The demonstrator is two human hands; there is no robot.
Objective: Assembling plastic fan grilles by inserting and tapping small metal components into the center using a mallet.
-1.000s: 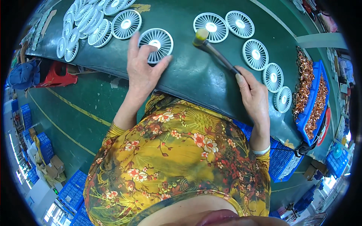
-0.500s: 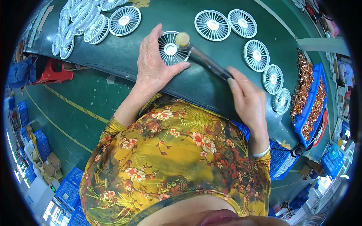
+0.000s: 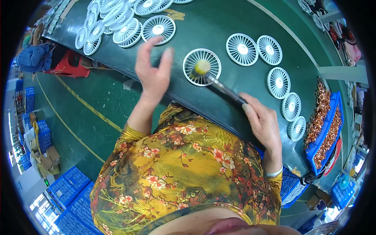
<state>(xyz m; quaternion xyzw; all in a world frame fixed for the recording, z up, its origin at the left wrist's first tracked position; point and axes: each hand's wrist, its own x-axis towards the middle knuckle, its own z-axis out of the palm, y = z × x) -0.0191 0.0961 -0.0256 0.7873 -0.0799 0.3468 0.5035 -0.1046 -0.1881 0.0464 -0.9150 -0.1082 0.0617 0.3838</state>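
White spoked wheel (image 3: 200,55) lies at 12 o'clock, under the mallet (image 3: 224,88) — contact unclear. Right hand (image 3: 262,117) clamped on its handle; left hand (image 3: 154,76) empty, fingers apart. Five wheels (image 3: 279,82) at 2–4 look done — heap (image 3: 124,32) at 10 likely left.

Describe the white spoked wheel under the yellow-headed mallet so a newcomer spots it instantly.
At the long green table, find the right hand gripping a dark-handled, yellow-headed mallet. Follow its handle to the round white spoked wheel lying between a heap of white wheels at left and a curved row of five at right. Only it sits under the mallet's head.
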